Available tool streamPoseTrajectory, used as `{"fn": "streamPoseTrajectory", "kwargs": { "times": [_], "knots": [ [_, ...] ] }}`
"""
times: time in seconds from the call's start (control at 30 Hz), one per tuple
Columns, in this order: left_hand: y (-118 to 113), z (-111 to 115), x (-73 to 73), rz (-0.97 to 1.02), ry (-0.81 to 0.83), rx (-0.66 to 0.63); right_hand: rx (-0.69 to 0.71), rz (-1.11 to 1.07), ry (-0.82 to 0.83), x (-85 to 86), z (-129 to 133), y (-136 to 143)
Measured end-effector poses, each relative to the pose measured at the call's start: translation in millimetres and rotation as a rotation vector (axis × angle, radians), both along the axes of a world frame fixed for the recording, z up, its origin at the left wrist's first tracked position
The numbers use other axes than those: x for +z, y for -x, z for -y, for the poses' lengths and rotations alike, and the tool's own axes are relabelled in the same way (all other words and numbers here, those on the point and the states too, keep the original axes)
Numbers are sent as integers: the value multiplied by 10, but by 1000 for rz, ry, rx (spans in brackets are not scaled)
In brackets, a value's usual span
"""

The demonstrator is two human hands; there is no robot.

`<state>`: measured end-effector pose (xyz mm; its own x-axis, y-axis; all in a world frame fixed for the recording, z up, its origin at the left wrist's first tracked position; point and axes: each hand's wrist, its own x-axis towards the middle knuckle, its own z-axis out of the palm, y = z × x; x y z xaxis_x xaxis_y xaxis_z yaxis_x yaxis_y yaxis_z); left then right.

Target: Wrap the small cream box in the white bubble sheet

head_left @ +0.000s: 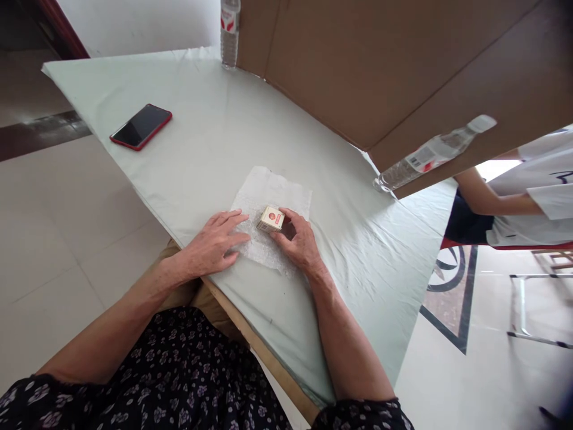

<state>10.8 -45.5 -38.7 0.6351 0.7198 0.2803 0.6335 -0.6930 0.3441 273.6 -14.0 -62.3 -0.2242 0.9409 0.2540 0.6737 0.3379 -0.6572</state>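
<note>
A small cream-coloured box (271, 219) with a red emblem and red lettering sits over a sheet of bubble wrap (264, 188) spread on the cloth. My right hand (299, 240) grips the box's right side between thumb and fingers. On the left edge of the sheet lies my left hand (218, 242), its fingers spread and nothing held in it. Its fingertips point toward the box but stay apart from it.
A phone in a red case (142, 126) lies at the table's left. Cardboard panels (322, 71) stand along the far side, with plastic bottles (230, 36) against them. A person in a white shirt (532, 197) sits at right. Pale cloth (188, 161) covers the table.
</note>
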Motion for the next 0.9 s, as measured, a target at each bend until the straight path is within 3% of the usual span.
{"fn": "streamPoseTrajectory", "kwargs": {
  "times": [0.17,0.37,0.63,0.8,0.9],
  "knots": [
    [-113,-74,-18,105,-39,18,12,8,31,40,-1,1],
    [-231,-100,73,283,58,174,20,-6,41,49,-7,-14],
    [-312,-115,-6,126,48,81,38,-39,96,69,-14,-15],
    [-394,-188,-8,330,134,219,111,-233,216,282,6,-122],
    [-454,-262,32,436,253,283,216,-221,275,481,39,-199]
  ]
}}
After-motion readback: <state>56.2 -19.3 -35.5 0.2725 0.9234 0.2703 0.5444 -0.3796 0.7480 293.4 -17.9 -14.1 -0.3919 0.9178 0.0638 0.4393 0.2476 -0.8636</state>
